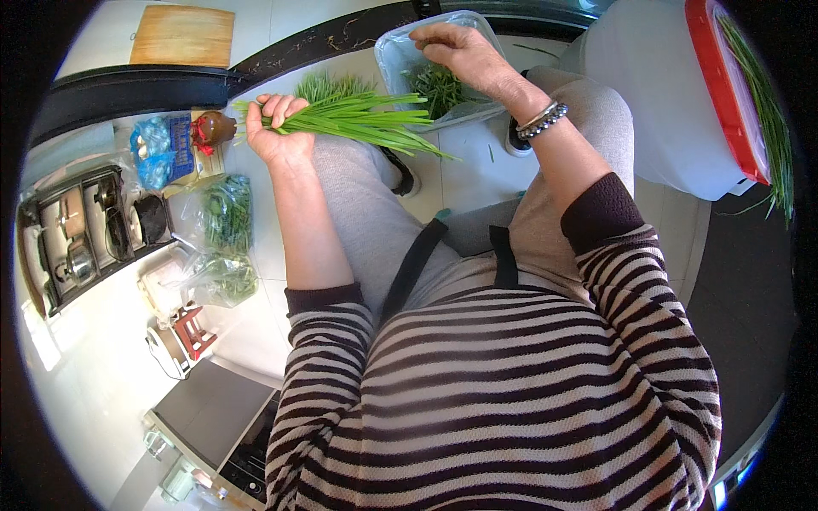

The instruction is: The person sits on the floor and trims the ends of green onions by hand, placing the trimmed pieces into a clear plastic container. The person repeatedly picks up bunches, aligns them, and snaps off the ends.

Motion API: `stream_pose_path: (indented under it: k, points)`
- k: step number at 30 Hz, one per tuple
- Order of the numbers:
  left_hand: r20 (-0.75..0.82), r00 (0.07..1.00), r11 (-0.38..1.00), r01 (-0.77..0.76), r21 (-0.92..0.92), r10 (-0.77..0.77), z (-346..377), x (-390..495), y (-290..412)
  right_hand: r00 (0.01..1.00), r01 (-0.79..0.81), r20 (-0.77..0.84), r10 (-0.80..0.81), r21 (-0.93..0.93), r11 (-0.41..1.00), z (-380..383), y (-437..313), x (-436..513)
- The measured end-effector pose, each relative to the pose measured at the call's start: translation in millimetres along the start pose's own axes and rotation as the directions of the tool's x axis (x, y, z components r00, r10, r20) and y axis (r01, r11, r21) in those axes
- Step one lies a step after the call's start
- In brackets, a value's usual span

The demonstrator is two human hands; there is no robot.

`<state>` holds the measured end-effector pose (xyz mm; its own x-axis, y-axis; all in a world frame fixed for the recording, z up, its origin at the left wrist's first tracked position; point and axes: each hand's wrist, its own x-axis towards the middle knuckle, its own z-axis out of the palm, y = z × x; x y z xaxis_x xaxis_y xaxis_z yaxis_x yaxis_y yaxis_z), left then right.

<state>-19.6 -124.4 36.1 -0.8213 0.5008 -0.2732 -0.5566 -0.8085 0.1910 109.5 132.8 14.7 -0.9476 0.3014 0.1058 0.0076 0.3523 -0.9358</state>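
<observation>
My left hand (278, 131) grips a bunch of long green leaves (364, 121), which look like garlic chives. The leaves fan out to the right, over the gap between my knees. My right hand (457, 54) is raised over a lined plastic bin (386, 57), with a beaded bracelet at its wrist. Its fingers are bent towards the thumb; whether a scrap is between them is unclear. Green trimmings (438, 92) lie inside the bin. Beyond my left hand, more cut green leaves (332, 86) rest in a pile on the floor.
On my right stands a large white container (658, 96) with a red-rimmed lid (728, 96) and long green leaves (760, 102) on top. Bagged greens (227, 214), a brown jar (214, 128), a blue basket (182, 147) and a partitioned tray (96, 236) are at left. A wooden board (182, 35) lies farther off.
</observation>
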Motion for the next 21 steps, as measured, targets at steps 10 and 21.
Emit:
stream_pose_path:
  k: [10,21]
  points:
    - [-0.079,0.997,0.998,-0.007,-0.065,0.002,-0.7,2.1,1.4,0.932,-0.227,0.317,0.175,0.137,0.964,-11.8,-8.3,-22.9]
    - [-0.169,0.985,0.996,-0.048,-0.071,0.036,-0.7,4.0,4.0,0.596,-0.659,0.771,0.224,0.310,0.685,-8.4,-19.0,-46.1]
